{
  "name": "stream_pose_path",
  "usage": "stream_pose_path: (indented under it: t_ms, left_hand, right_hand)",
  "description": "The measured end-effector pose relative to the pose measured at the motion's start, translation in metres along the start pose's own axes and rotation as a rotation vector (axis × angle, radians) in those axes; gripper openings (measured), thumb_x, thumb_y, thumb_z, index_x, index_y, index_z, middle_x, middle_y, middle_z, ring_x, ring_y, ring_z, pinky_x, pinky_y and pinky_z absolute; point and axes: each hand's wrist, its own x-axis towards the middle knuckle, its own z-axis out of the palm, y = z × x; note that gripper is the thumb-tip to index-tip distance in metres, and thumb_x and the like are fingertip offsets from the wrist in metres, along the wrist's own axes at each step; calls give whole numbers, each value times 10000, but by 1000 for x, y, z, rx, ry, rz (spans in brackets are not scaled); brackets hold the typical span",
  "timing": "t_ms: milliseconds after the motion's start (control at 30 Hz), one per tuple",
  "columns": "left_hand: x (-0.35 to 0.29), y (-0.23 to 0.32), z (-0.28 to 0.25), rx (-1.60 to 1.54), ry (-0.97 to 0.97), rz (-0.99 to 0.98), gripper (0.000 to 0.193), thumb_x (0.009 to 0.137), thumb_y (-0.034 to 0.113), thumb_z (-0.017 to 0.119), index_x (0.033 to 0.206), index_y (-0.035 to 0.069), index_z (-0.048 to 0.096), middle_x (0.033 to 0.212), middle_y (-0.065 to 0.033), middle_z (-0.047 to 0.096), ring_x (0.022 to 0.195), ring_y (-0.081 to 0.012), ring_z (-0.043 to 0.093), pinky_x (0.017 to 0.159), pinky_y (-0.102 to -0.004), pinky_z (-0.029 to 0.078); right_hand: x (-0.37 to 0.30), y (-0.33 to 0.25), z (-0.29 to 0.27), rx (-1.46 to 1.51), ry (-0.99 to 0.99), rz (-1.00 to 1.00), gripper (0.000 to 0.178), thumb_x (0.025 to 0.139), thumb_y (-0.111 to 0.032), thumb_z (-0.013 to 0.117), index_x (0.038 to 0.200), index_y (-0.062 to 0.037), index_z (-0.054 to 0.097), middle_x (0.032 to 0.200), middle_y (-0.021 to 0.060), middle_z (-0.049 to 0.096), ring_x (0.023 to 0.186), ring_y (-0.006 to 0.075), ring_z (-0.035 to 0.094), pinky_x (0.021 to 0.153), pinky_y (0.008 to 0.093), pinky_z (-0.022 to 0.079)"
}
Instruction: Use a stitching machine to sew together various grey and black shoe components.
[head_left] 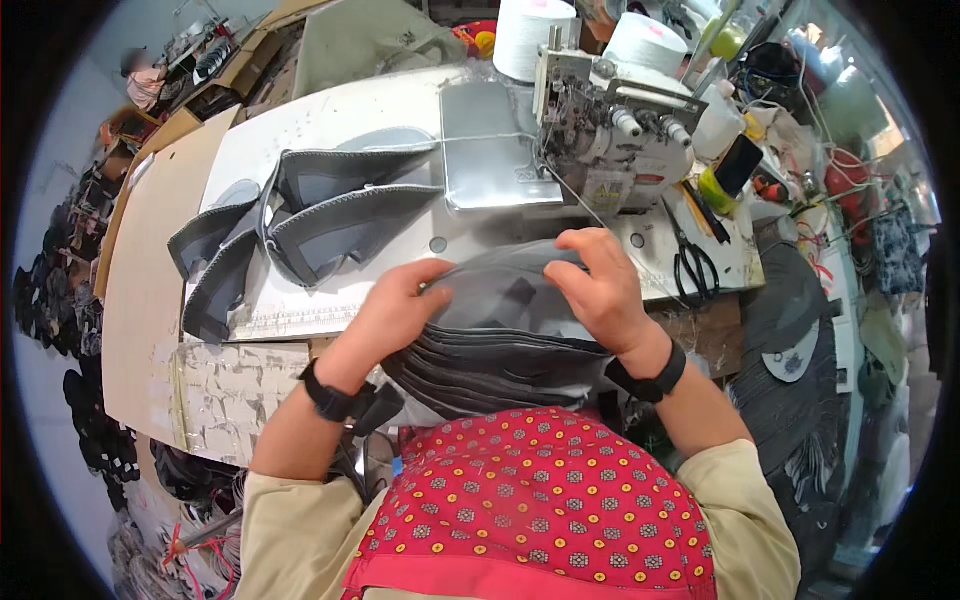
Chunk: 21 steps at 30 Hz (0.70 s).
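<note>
A stack of grey cloth pieces is seen at the centre, with a sewing machine at one o'clock; it is judged light, limp and easily slid, best held at nine and three o'clock. It is flanked there by the half-curled left hand and right hand; whether cloth is pinched cannot be told. The machine's yellow label cannot be read.

The left hand touches the left edge of a stack of grey cloth pieces; the right hand, thumb and forefinger parted, is over its right side. The stack sits between a patterned red apron and the white desk. There, joined grey pieces lie left of a sewing machine, with black-handled scissors to its right and white thread cones behind.
</note>
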Motion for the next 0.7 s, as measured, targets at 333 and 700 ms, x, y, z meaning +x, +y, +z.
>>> stream_pose_path:
  t_ms: [333,700]
  left_hand:
    - [29,1,-21,-122,54,-53,190,983,190,568,1002,21,653,914,-43,667,789,-99,583,694,-246,458]
    - [130,56,-37,-359,296,138,277,921,348,678,826,92,640,721,32,578,579,-29,430,533,-224,350]
  right_hand:
    - [43,29,-52,943,-45,637,111,908,-45,636,1012,-22,603,842,17,612,793,91,605,712,241,483]
    - [44,17,37,537,177,745,194,942,-111,613,1092,-3,670,784,156,688,658,167,661,595,277,492]
